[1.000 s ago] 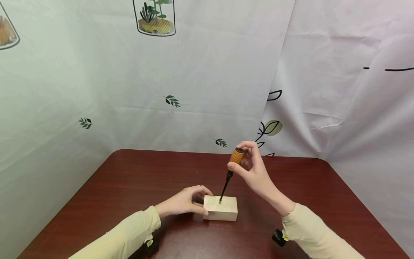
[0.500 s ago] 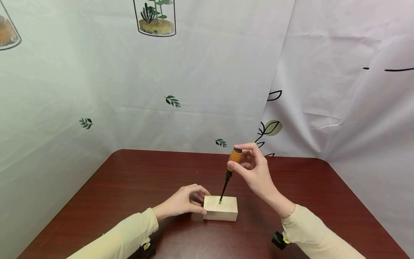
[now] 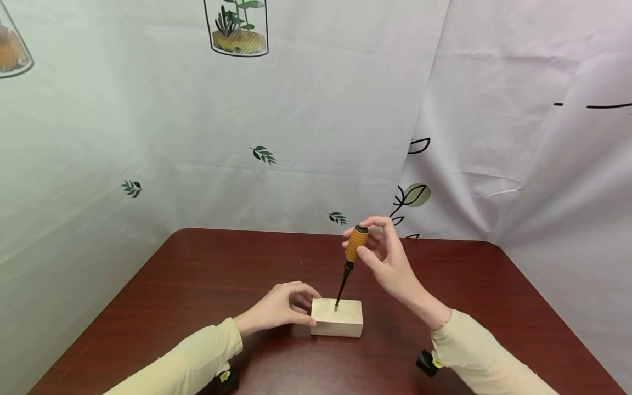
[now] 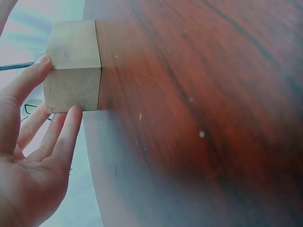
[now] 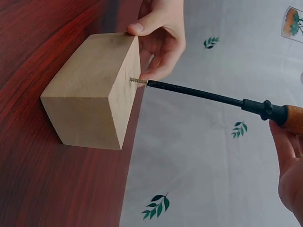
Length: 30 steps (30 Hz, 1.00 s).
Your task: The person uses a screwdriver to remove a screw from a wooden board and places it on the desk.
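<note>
A pale wooden block (image 3: 349, 316) lies on the table, its left end gripped by my left hand (image 3: 274, 308). In the left wrist view, the thumb is at the block's upper edge and the fingertips (image 4: 74, 113) touch the end face and far side. A partly threaded-in screw (image 5: 138, 81) stands out of the block's top. On the screw head sits the tip of a screwdriver (image 3: 356, 244) with a ribbed orange handle and a black shaft, leaning slightly right. My right hand (image 3: 391, 264) holds its handle between thumb and fingers, index finger at the butt end.
The dark red wooden table (image 3: 237, 263) reaches back to a pale curtain (image 3: 316, 109) printed with leaves and jars. Another curtain panel (image 3: 543, 164) hangs at the right. Tiny specks lie on the tabletop near the block.
My right thumb and fingers have shifted around the screwdriver handle, the thumb now on its near right side and fingertips showing behind it. The handle has tilted slightly left. The block stays put.
</note>
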Each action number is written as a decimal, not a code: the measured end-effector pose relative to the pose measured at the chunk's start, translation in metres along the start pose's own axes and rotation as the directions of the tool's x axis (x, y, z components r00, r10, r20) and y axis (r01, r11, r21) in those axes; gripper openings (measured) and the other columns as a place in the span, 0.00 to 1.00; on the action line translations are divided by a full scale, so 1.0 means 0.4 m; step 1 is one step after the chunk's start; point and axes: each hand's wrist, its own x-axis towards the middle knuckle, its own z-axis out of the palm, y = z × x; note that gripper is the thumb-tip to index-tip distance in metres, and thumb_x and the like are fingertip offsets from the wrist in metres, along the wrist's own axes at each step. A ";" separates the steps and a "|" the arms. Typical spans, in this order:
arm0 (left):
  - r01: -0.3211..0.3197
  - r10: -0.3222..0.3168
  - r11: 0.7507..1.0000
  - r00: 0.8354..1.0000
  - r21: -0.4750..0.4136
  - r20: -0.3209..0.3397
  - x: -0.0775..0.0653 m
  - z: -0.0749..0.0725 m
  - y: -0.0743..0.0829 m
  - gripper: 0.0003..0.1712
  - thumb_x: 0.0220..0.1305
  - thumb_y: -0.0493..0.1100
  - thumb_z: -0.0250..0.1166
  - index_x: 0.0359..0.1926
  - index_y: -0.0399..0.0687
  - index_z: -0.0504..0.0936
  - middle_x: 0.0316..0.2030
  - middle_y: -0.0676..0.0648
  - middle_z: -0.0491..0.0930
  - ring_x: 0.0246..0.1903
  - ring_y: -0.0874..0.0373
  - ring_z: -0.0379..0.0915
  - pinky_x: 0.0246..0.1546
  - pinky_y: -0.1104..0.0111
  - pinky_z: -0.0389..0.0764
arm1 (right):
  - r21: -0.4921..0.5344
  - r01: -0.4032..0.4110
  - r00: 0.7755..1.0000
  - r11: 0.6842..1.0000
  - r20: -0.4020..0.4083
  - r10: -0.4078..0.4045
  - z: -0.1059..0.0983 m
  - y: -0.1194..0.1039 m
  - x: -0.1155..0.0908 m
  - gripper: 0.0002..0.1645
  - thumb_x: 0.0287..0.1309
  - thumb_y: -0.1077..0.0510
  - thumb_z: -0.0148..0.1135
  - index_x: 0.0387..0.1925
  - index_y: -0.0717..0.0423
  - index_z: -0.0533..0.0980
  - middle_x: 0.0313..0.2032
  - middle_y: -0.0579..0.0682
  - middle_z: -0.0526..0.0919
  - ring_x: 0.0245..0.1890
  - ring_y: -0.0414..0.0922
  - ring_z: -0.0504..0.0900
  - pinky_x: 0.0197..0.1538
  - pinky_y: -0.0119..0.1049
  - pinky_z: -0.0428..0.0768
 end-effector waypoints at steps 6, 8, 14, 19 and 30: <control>-0.003 0.003 1.000 1.000 -0.002 -0.002 0.000 0.004 0.002 0.25 0.50 0.44 0.79 0.51 0.49 0.83 0.47 0.45 0.82 0.44 0.63 0.81 0.41 0.73 0.84 | -0.104 -0.068 0.992 0.992 -0.115 0.056 0.008 -0.006 0.000 0.30 0.58 0.68 0.67 0.55 0.61 0.59 0.42 0.50 0.72 0.37 0.41 0.81 0.42 0.32 0.84; -0.002 0.002 1.000 1.000 0.005 -0.004 0.001 0.006 0.001 0.25 0.50 0.44 0.79 0.51 0.50 0.82 0.47 0.45 0.82 0.44 0.63 0.81 0.40 0.73 0.84 | -0.086 -0.081 0.988 0.993 -0.135 0.069 0.007 -0.009 0.001 0.30 0.57 0.69 0.67 0.54 0.61 0.60 0.42 0.51 0.72 0.37 0.42 0.82 0.41 0.32 0.84; -0.016 0.016 1.000 1.000 0.007 0.004 0.005 0.017 0.004 0.25 0.51 0.44 0.78 0.50 0.47 0.81 0.46 0.43 0.82 0.43 0.64 0.80 0.38 0.72 0.84 | -0.113 -0.087 0.987 0.990 -0.142 0.071 0.001 -0.014 0.001 0.29 0.56 0.70 0.68 0.53 0.61 0.62 0.41 0.52 0.73 0.38 0.41 0.82 0.42 0.32 0.85; -0.001 0.002 1.000 1.000 -0.022 0.019 0.007 0.021 0.010 0.25 0.51 0.42 0.78 0.50 0.47 0.80 0.45 0.44 0.82 0.43 0.65 0.79 0.40 0.72 0.84 | -0.159 -0.085 0.987 0.984 -0.147 0.061 -0.006 -0.016 0.002 0.28 0.55 0.69 0.69 0.53 0.60 0.65 0.39 0.51 0.73 0.37 0.40 0.83 0.41 0.31 0.84; 0.011 -0.010 1.000 0.999 -0.015 0.036 0.009 0.013 0.018 0.26 0.51 0.42 0.78 0.51 0.44 0.80 0.45 0.42 0.82 0.45 0.57 0.79 0.40 0.73 0.83 | -0.087 -0.015 1.000 0.996 -0.018 0.013 -0.011 -0.017 0.009 0.22 0.66 0.69 0.57 0.59 0.62 0.64 0.51 0.62 0.81 0.49 0.40 0.85 0.50 0.36 0.84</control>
